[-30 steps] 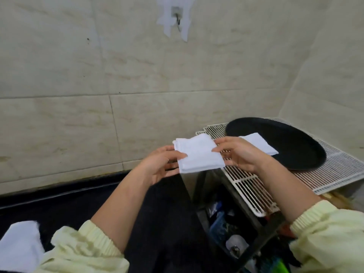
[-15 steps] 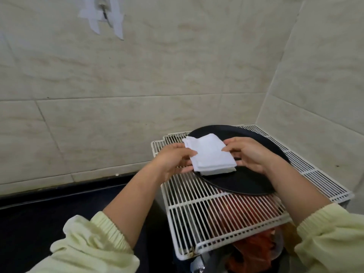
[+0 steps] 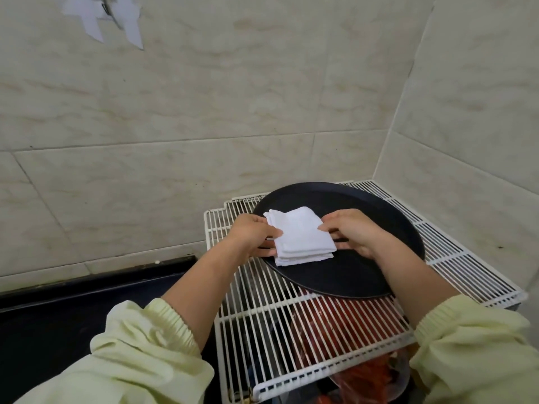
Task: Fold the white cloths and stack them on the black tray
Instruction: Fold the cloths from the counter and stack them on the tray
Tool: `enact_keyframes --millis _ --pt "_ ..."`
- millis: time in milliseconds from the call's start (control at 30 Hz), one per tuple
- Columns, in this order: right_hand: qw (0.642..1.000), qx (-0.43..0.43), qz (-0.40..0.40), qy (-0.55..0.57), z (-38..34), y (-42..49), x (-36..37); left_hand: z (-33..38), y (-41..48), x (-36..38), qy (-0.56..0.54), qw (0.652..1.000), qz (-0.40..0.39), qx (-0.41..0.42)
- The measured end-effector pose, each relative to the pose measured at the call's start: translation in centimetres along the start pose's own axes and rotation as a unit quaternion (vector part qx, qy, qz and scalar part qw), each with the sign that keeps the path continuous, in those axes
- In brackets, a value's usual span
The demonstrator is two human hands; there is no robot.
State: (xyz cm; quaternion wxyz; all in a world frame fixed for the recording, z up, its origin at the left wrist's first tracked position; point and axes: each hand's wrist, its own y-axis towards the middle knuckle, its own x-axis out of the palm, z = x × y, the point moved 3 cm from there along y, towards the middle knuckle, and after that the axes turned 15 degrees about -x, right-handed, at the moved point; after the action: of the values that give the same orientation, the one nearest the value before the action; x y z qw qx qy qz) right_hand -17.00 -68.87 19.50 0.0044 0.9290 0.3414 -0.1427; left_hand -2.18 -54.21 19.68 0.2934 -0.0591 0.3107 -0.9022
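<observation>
The left grip [image 3: 253, 233] and right grip [image 3: 353, 231] pinch opposite sides of square, layered white cloths [image 3: 303, 239] on black tray [image 3: 364, 275].

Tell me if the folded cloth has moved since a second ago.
Yes. The cloth went right: it was held left of the tray and is now over the tray's left part.

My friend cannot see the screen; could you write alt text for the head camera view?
A person's left hand and right hand grip a stack of folded white cloths by its sides, on or just above a round black tray. The tray sits on a white wire rack against beige tiled walls.
</observation>
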Motion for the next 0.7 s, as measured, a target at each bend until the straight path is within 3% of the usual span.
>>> enact_keyframes --millis 400,700 --pt "0.998 0.010 0.018 -0.055 0.6 0.2 0.5 -0.1 1.7 0.0 0.097 0.991 0.087 0.025" --pt "0.983 -0.051 0.048 -0.167 -0.3 -0.1 0.5 0.0 1.5 -1.1 0.124 0.985 0.110 0.039"
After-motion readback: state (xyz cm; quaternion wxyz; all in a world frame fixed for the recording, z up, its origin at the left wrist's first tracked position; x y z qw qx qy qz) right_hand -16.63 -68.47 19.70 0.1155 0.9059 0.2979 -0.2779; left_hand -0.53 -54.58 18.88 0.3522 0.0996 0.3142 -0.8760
